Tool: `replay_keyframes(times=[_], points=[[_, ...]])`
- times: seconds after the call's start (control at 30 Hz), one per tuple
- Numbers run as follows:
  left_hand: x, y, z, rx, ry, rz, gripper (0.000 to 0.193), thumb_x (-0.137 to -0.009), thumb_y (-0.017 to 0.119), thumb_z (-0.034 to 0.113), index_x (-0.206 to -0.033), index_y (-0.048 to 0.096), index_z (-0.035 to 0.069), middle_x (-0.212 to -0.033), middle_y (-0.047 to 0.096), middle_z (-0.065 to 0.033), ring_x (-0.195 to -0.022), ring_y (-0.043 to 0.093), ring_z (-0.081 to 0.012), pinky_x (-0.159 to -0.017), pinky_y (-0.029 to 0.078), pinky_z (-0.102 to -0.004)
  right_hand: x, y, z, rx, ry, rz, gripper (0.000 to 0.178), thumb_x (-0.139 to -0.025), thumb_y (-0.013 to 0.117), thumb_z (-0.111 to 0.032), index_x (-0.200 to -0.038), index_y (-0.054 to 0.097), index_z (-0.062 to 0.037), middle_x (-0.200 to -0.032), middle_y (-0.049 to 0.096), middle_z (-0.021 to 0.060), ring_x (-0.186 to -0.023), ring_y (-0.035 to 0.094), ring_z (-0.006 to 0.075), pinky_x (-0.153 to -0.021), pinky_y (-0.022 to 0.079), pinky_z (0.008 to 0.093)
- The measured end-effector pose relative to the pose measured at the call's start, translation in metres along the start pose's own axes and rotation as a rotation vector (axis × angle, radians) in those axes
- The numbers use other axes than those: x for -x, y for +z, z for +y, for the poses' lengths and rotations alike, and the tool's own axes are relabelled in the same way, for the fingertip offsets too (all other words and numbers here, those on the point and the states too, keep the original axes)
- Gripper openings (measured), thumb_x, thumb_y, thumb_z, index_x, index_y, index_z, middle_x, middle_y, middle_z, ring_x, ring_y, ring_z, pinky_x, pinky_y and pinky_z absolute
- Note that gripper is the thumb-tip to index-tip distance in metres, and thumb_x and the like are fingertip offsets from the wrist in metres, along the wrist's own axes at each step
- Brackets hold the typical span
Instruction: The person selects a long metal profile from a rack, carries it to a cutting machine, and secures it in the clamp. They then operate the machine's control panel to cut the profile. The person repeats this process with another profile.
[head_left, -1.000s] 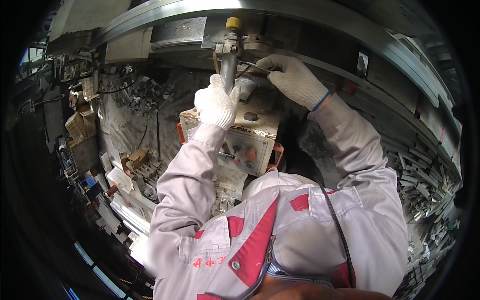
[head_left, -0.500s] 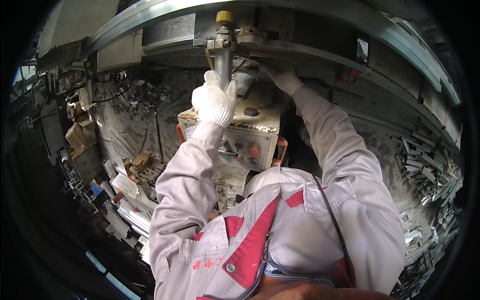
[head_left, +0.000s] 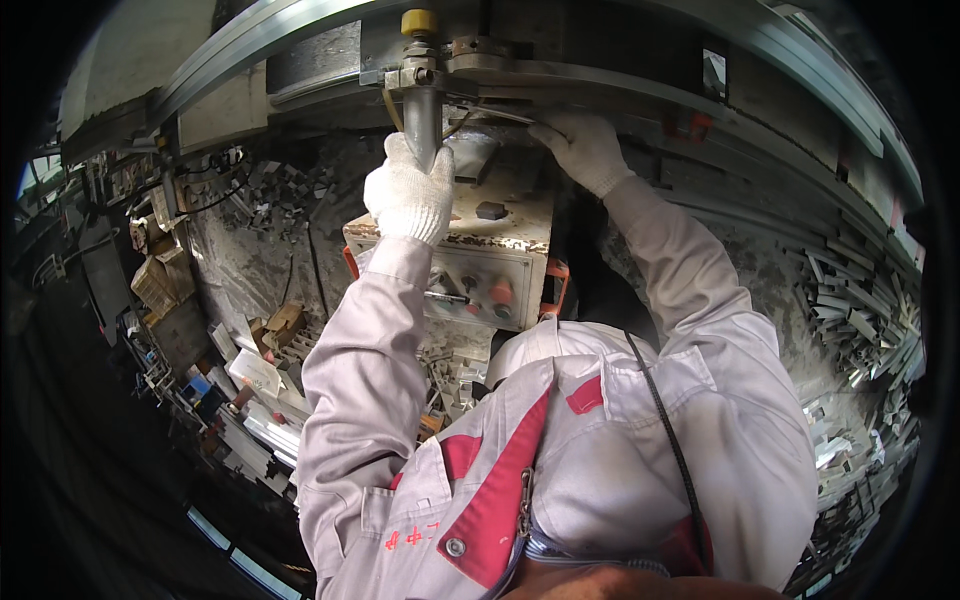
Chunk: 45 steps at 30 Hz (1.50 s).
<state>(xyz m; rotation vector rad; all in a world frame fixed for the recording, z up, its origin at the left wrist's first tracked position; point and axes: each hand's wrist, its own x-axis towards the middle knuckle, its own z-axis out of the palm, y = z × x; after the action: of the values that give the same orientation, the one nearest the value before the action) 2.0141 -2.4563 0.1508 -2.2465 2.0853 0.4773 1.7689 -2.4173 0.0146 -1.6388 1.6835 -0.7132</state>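
My left hand (head_left: 410, 190), in a white knit glove, is closed around the lower end of a grey metal cylinder (head_left: 421, 118). A clamp-like fitting (head_left: 416, 78) and a yellow cap (head_left: 419, 22) top this cylinder. My right hand (head_left: 582, 152), gloved too, is closed on a thin metal rod (head_left: 507, 115) that points left toward the cylinder, under a machine beam. The rod's far end is hard to make out beside the cylinder. Below both hands stands a worn control box (head_left: 520, 225) with several knobs and buttons on its front panel (head_left: 470, 290).
A long metal beam (head_left: 640, 80) crosses above my hands. A small dark block (head_left: 491, 211) lies on the box. Orange handles (head_left: 557, 288) stick out at its sides. Metal offcuts (head_left: 860, 310) are heaped at right, and cardboard boxes (head_left: 160, 280) stand at left.
My right hand has drawn back to the right, away from the cylinder, and the thin rod in it shows more plainly. The left hand keeps its hold. The whole view has shifted slightly.
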Motion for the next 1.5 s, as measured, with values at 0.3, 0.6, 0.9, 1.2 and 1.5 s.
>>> replay_keyframes(times=[0.3, 0.6, 0.9, 1.2, 1.5], points=[[-0.003, 0.007, -0.006, -0.049, 0.02, 0.009, 0.055, -0.1, 0.08, 0.05, -0.126, 0.06, 0.005, -0.101, 0.082, -0.0244, -0.094, 0.081, -0.047, -0.086, 0.064, -0.0536, -0.023, -0.049, -0.083, 0.513, -0.194, 0.01, 0.02, -0.105, 0.074, -0.034, -0.111, 0.081, -0.0169, -0.09, 0.079, 0.0091, -0.087, 0.078, 0.033, -0.073, 0.062, 0.049], [-0.003, 0.004, -0.004, -0.024, 0.006, -0.009, 0.055, -0.101, 0.078, 0.05, -0.126, 0.06, 0.005, -0.101, 0.082, -0.025, -0.095, 0.081, -0.0477, -0.087, 0.063, -0.0546, -0.026, -0.029, -0.056, 0.462, -0.094, -0.048, 0.021, -0.108, 0.068, -0.033, -0.109, 0.081, -0.016, -0.099, 0.081, 0.0126, -0.088, 0.08, 0.0349, -0.074, 0.064, 0.0508], [-0.002, 0.007, -0.006, 0.028, 0.015, 0.02, 0.052, -0.098, 0.082, 0.047, -0.125, 0.063, 0.006, -0.097, 0.081, -0.0232, -0.092, 0.081, -0.0473, -0.086, 0.064, -0.0542, -0.041, 0.055, 0.019, 0.209, -0.228, 0.29, 0.032, -0.11, 0.067, -0.046, -0.103, 0.078, -0.017, -0.105, 0.08, 0.0063, -0.102, 0.077, 0.0316, -0.087, 0.063, 0.0482], [-0.001, 0.007, -0.005, 0.013, 0.002, 0.016, 0.053, -0.098, 0.082, 0.047, -0.124, 0.062, 0.006, -0.098, 0.081, -0.0236, -0.092, 0.081, -0.0476, -0.086, 0.063, -0.0545, -0.049, 0.067, 0.018, 0.345, -0.192, 0.193, 0.035, -0.113, 0.062, -0.046, -0.11, 0.078, -0.0157, -0.109, 0.08, 0.0074, -0.111, 0.077, 0.0309, -0.097, 0.062, 0.0473], [-0.002, 0.006, -0.006, -0.026, 0.029, 0.007, 0.054, -0.103, 0.075, 0.052, -0.128, 0.058, 0.007, -0.1, 0.081, -0.0261, -0.096, 0.08, -0.0492, -0.087, 0.062, -0.0561, -0.049, 0.049, 0.013, 0.333, -0.097, -0.016, 0.042, -0.115, 0.059, -0.05, -0.12, 0.078, -0.0125, -0.121, 0.081, 0.0093, -0.119, 0.075, 0.0323, -0.103, 0.059, 0.0477]])
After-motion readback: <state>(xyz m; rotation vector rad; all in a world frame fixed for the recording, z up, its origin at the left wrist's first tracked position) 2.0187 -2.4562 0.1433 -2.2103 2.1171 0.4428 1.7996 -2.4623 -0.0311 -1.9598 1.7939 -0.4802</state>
